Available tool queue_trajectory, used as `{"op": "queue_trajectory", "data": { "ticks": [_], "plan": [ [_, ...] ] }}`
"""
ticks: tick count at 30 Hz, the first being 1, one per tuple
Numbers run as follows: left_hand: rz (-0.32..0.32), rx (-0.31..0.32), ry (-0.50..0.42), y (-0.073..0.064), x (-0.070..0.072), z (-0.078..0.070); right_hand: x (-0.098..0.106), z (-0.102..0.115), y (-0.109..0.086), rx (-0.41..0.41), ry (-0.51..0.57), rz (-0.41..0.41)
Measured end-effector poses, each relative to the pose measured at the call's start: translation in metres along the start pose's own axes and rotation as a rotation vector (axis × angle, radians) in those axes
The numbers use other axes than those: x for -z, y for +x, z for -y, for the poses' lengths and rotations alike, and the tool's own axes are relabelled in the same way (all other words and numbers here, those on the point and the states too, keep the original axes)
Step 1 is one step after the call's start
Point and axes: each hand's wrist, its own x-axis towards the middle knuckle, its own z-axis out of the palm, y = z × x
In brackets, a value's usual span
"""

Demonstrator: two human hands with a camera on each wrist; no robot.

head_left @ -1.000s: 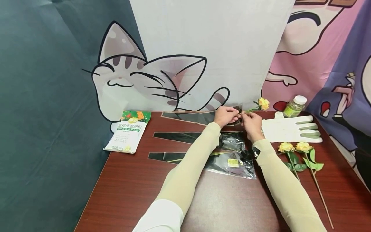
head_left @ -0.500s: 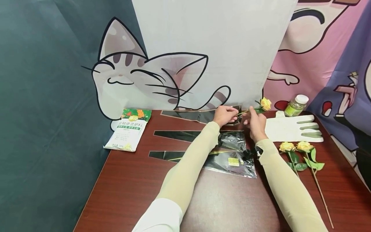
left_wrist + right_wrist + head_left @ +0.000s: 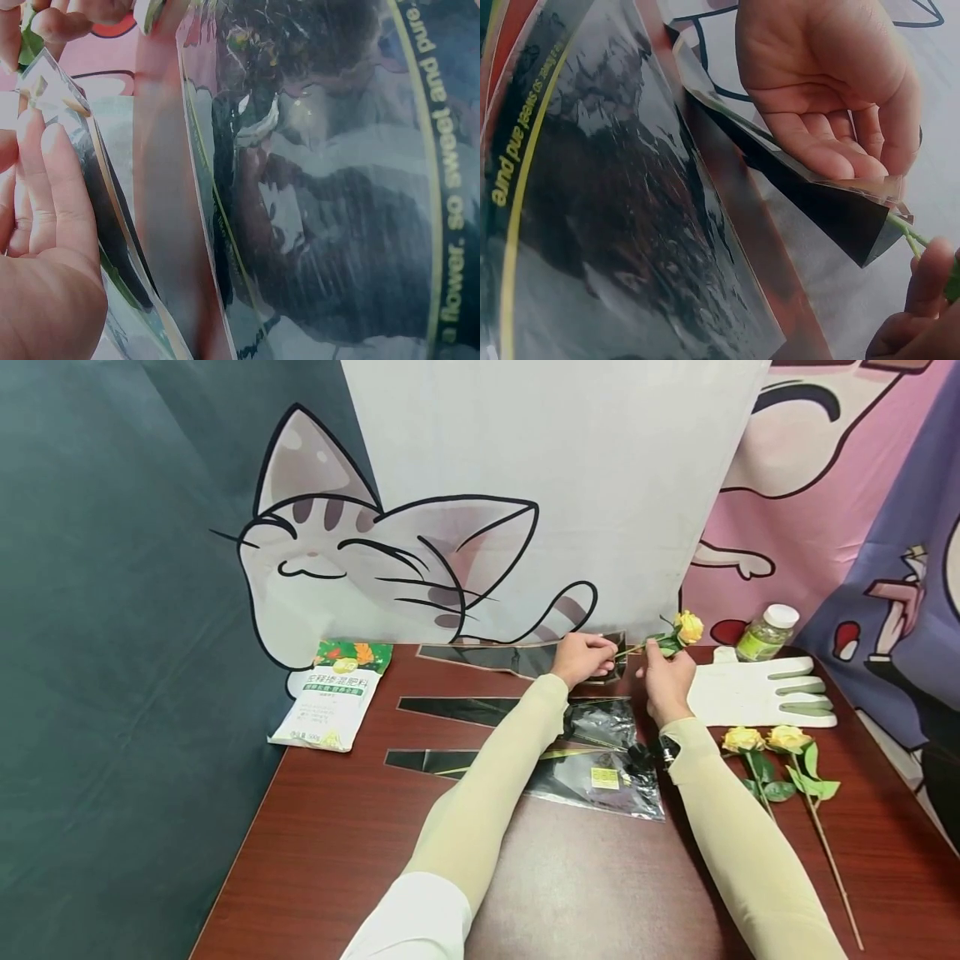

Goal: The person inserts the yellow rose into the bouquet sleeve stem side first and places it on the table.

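Observation:
At the back of the table my left hand [image 3: 581,660] pinches the mouth of a black and clear plastic flower sleeve [image 3: 817,214], whose narrow end points left. A yellow artificial rose [image 3: 687,627] leans to the right, its green stem [image 3: 907,231] running into the sleeve's mouth. My right hand [image 3: 667,681] holds the rose by the stem just below the bloom, among the leaves. In the right wrist view, fingertips of the right hand [image 3: 926,300] show close to the sleeve's opening.
Two more flower sleeves [image 3: 465,711] lie nearer on the table, the front one [image 3: 570,781] with a yellow label. At right are two yellow roses [image 3: 786,741], white gloves [image 3: 738,695] and a lidded jar [image 3: 767,633]. A fertiliser bag [image 3: 330,697] lies at left.
My right hand has moved right, away from the left hand, and up the stem to the leaves under the bloom. The left hand stays at the sleeve's mouth.

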Motion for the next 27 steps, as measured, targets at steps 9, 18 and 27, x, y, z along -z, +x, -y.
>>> {"op": "queue_trajectory", "data": {
  "ticks": [9, 18, 27],
  "plan": [
    [0.001, 0.001, -0.003, -0.0005, 0.0002, -0.0003, -0.0022, 0.0012, -0.0022, -0.013, 0.023, -0.013],
    [0.008, -0.029, -0.03, -0.0044, 0.0014, -0.0032, -0.0028, 0.0007, -0.0044, -0.072, -0.063, 0.021],
    [0.009, -0.04, -0.044, -0.0053, 0.0041, -0.0053, -0.0075, -0.0031, -0.0046, -0.08, -0.034, 0.083]
  ]
}}
